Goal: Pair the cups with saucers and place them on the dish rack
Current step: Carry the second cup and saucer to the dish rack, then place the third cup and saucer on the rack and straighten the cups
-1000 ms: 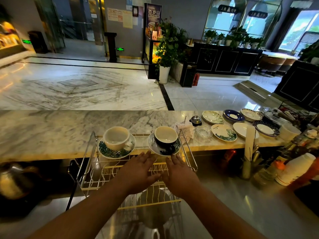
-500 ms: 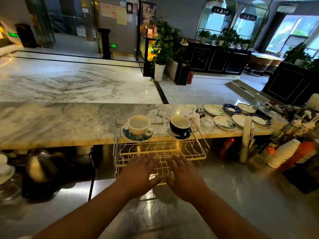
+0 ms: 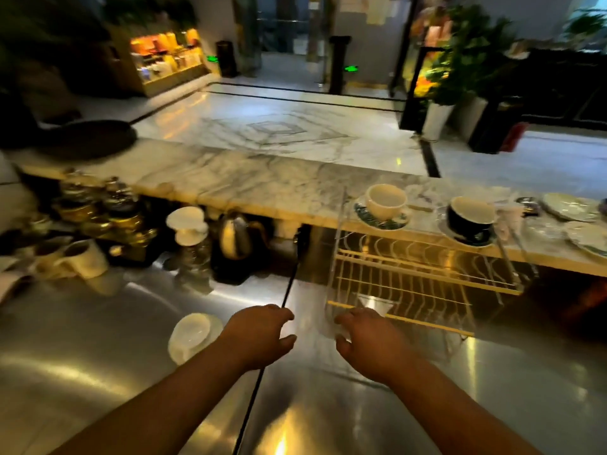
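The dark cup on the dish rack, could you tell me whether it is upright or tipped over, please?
Upright. The dark cup stands on its saucer with its pale inside opening upward.

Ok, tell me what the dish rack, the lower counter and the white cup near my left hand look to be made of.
Dish rack: thin metal wire, probably coated white with yellow rails; you see through its bars.
Lower counter: likely brushed stainless steel; it mirrors the lights in soft streaks.
White cup: apparently glazed ceramic or porcelain, smooth and glossy; blur leaves it open.
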Action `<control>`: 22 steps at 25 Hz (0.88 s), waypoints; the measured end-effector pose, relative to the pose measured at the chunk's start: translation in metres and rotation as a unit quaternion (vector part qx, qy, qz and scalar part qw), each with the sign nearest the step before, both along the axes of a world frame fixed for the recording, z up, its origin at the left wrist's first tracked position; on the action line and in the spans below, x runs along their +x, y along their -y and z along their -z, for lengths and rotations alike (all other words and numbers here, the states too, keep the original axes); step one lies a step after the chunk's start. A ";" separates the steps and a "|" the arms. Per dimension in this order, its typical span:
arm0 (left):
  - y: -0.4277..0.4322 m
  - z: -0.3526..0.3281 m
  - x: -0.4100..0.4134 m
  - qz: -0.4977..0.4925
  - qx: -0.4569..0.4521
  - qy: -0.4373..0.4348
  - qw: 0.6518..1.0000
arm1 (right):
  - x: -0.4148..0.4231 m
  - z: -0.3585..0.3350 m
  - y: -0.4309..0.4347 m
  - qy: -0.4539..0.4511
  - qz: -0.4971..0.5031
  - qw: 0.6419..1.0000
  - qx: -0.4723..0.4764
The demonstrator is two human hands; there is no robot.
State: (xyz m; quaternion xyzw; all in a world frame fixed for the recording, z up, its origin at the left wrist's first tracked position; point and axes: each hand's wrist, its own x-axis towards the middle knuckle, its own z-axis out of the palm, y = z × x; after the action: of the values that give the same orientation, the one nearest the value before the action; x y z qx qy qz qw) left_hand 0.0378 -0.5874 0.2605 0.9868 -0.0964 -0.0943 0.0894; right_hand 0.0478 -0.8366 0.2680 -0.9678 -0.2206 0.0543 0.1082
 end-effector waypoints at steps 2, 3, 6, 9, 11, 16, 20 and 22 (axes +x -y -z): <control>-0.031 0.011 -0.025 -0.038 0.021 -0.036 0.998 | -0.005 0.011 -0.027 -0.009 -0.035 0.999 -0.014; -0.047 0.018 -0.037 -0.055 0.030 -0.047 0.997 | -0.008 0.017 -0.040 -0.014 -0.053 0.998 -0.026; -0.103 0.037 -0.071 -0.106 0.048 -0.049 0.992 | -0.013 0.032 -0.090 -0.034 -0.108 0.993 -0.038; -0.159 0.050 -0.088 -0.155 0.040 -0.031 0.987 | -0.011 0.046 -0.146 -0.049 -0.137 0.989 -0.027; -0.195 0.058 -0.092 -0.181 0.030 -0.028 0.983 | -0.007 0.054 -0.182 -0.049 -0.144 0.988 -0.018; -0.266 0.097 -0.081 -0.217 0.007 -0.063 0.974 | 0.011 0.091 -0.249 -0.105 -0.126 0.986 -0.017; -0.296 0.135 -0.052 -0.227 -0.035 -0.100 0.968 | 0.026 0.128 -0.279 -0.176 -0.072 0.982 -0.012; -0.303 0.154 -0.035 -0.236 -0.062 -0.107 0.964 | 0.036 0.147 -0.289 -0.190 -0.051 0.980 0.005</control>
State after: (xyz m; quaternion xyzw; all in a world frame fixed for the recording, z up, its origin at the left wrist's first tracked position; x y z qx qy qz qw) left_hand 0.0029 -0.2847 0.1064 0.9584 0.1434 -0.1691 0.1799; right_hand 0.0835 -0.5471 0.1206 -0.9269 -0.2449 0.2417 0.1500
